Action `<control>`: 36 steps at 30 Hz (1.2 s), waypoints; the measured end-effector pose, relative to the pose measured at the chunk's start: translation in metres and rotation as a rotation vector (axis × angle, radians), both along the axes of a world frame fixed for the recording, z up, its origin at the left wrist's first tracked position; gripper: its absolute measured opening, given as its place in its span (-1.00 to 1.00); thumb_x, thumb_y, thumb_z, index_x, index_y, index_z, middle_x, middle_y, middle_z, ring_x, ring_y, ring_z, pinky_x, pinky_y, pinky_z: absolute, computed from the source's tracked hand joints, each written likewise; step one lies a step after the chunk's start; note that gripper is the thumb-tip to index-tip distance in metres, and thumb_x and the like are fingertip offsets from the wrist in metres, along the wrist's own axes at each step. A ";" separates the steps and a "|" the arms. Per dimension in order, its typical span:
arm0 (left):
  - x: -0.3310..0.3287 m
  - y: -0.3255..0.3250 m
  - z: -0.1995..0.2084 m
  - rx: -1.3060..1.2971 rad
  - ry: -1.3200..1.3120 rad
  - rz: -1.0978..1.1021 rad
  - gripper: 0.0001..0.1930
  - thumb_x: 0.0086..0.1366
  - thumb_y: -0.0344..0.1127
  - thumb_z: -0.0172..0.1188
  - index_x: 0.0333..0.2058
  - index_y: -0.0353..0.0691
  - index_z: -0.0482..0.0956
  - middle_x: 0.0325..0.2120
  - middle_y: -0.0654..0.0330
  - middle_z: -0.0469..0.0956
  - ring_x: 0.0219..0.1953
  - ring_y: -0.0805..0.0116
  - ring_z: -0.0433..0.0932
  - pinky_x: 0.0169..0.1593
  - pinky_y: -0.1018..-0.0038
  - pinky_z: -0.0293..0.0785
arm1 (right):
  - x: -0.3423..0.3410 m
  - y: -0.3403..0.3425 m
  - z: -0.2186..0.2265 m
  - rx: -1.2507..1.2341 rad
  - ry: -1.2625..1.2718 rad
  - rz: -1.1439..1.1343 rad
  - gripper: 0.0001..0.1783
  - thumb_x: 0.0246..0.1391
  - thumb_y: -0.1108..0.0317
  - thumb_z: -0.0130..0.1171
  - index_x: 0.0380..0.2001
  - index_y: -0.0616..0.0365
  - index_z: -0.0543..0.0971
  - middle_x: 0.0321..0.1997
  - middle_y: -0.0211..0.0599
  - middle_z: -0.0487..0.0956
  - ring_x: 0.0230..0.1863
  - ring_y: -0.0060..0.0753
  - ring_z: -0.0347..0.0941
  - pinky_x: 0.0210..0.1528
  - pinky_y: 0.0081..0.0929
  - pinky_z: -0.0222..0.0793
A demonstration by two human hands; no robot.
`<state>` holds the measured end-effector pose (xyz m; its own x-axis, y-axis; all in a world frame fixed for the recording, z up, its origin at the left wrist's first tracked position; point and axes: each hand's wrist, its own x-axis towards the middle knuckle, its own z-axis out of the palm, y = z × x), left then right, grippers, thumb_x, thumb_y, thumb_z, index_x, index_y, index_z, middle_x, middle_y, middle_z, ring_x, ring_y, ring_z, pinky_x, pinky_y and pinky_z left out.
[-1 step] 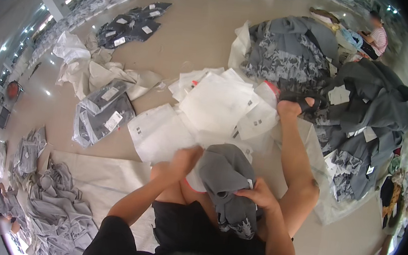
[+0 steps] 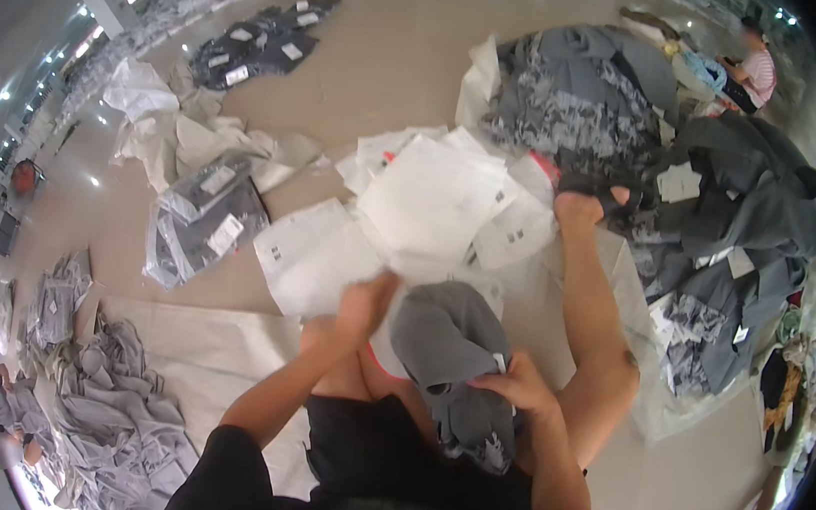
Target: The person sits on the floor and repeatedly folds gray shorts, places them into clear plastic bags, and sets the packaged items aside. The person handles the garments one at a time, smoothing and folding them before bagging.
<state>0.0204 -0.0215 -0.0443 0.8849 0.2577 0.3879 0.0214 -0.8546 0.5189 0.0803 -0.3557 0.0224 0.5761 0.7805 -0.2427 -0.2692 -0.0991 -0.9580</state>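
Observation:
A folded grey garment (image 2: 453,346) rests on my lap, low in the middle of the view. My right hand (image 2: 516,383) grips its right edge. My left hand (image 2: 366,301) is raised at the garment's left side, fingers closed on a thin white plastic bag edge (image 2: 326,266) that runs into the pile of flat white bags (image 2: 435,198) in front of me. My bare right leg (image 2: 593,306) stretches forward to a foot in a dark sandal.
Heaps of grey and patterned clothes (image 2: 717,190) lie at the right. Bagged grey garments (image 2: 205,222) and crumpled plastic (image 2: 157,116) lie at the left. More grey clothes (image 2: 108,412) pile at the lower left. Another person (image 2: 756,68) sits far back right.

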 end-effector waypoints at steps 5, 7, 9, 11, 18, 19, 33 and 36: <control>0.014 0.023 0.044 0.111 -0.354 0.189 -0.92 0.41 -0.39 0.30 -0.15 -0.17 0.64 -0.64 0.02 0.54 -0.67 0.04 0.52 -0.58 0.22 0.39 | -0.015 -0.036 0.025 0.047 0.019 0.060 -0.53 0.02 0.58 0.46 0.05 0.31 0.64 -0.07 -0.39 0.72 -0.02 -0.59 0.57 0.06 -0.51 0.49; 0.011 0.023 0.062 0.199 -0.435 0.131 -0.87 0.37 -0.46 0.34 -0.13 -0.23 0.66 -0.66 0.07 0.52 -0.68 0.12 0.50 -0.57 0.27 0.37 | -0.021 -0.043 0.031 0.107 0.064 0.101 -0.47 0.00 0.57 0.47 0.10 0.30 0.62 -0.04 -0.38 0.71 0.01 -0.58 0.55 0.08 -0.51 0.48; 0.006 0.012 0.074 0.278 -0.459 0.052 -0.83 0.34 -0.52 0.35 -0.10 -0.30 0.67 -0.64 0.07 0.52 -0.67 0.18 0.48 -0.55 0.33 0.37 | -0.029 -0.043 0.036 0.140 0.092 0.157 -0.43 -0.02 0.52 0.48 0.12 0.30 0.60 0.01 -0.35 0.70 0.05 -0.55 0.53 0.12 -0.48 0.46; -0.001 0.002 0.074 0.292 -0.461 -0.093 -0.81 0.31 -0.54 0.37 -0.11 -0.30 0.68 -0.65 0.08 0.52 -0.67 0.21 0.47 -0.55 0.33 0.36 | -0.039 -0.030 0.040 0.160 0.057 0.246 -0.41 -0.02 0.45 0.51 0.12 0.31 0.59 0.03 -0.32 0.70 0.08 -0.52 0.51 0.16 -0.45 0.43; -0.031 -0.025 0.065 -0.239 -0.232 -0.272 -0.77 0.37 -0.57 0.30 -0.02 -0.27 0.72 -0.54 0.16 0.62 -0.57 0.43 0.49 -0.44 0.48 0.41 | -0.030 -0.003 0.026 -0.003 0.014 0.094 -0.55 0.10 0.40 0.45 0.04 0.32 0.62 -0.07 -0.31 0.72 0.00 -0.50 0.56 0.10 -0.40 0.47; -0.034 -0.029 0.062 -0.363 -0.149 -0.238 -0.76 0.39 -0.57 0.29 0.00 -0.27 0.72 -0.52 0.19 0.64 -0.54 0.49 0.50 -0.42 0.51 0.41 | -0.030 -0.001 0.023 -0.016 -0.011 0.000 -0.57 0.11 0.39 0.44 0.03 0.33 0.62 -0.10 -0.30 0.73 -0.02 -0.49 0.57 0.08 -0.39 0.48; -0.036 -0.118 0.043 0.236 -0.248 -0.636 -0.56 0.08 -0.47 0.33 0.01 -0.16 0.71 -0.57 0.31 0.34 -0.49 0.32 0.45 -0.39 0.35 0.34 | -0.054 0.059 -0.077 -0.454 -0.826 -0.414 -0.61 -0.04 0.20 0.48 -0.38 0.30 0.56 -0.43 0.13 0.62 -0.35 0.26 0.62 -0.31 0.01 0.54; -0.044 -0.115 0.045 0.272 -0.302 -0.795 -0.53 0.03 -0.44 0.31 0.01 -0.18 0.69 -0.54 0.29 0.30 -0.46 0.30 0.44 -0.39 0.36 0.33 | -0.051 0.071 -0.087 -0.313 -0.648 -0.504 -0.63 0.02 0.24 0.50 -0.31 0.34 0.60 -0.41 0.02 0.66 -0.35 0.04 0.66 -0.25 -0.18 0.57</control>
